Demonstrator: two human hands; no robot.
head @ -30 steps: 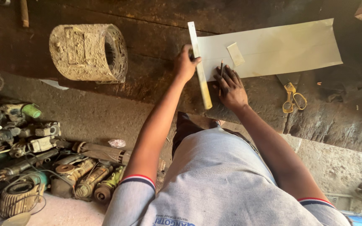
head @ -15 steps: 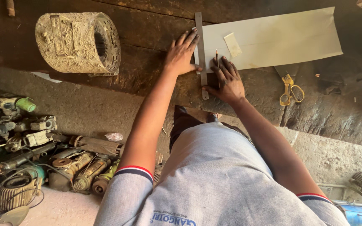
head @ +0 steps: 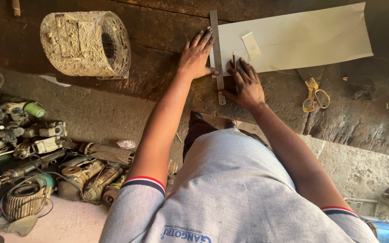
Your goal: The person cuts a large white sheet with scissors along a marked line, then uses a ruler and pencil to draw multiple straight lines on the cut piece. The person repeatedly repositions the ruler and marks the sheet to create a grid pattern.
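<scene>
A metal ruler (head: 216, 54) is pinned flat along the left edge of a pale sheet (head: 302, 38) on the dark workbench (head: 158, 27) by the spread left hand (head: 196, 56). A pencil (head: 234, 59) is pinched in the right hand (head: 246, 85). The sheet looks thin, light and easily shifted; it is best pressed down near the ruler.

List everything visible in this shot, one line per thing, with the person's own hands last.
Ruler: one, grey metal, along the sheet's left edge.
Sheet: one, pale cream, on the bench.
Paper scrap: one, cream, on the sheet.
Pencil: one, thin, beside the ruler.
Scissors: one, yellow-handled, below the sheet.
Motor stator: one, dusty, bench left.
Bench: one, dark wood.
Old tools: many, grimy, floor left.
Left hand: pressing the ruler.
Right hand: holding the pencil.
</scene>
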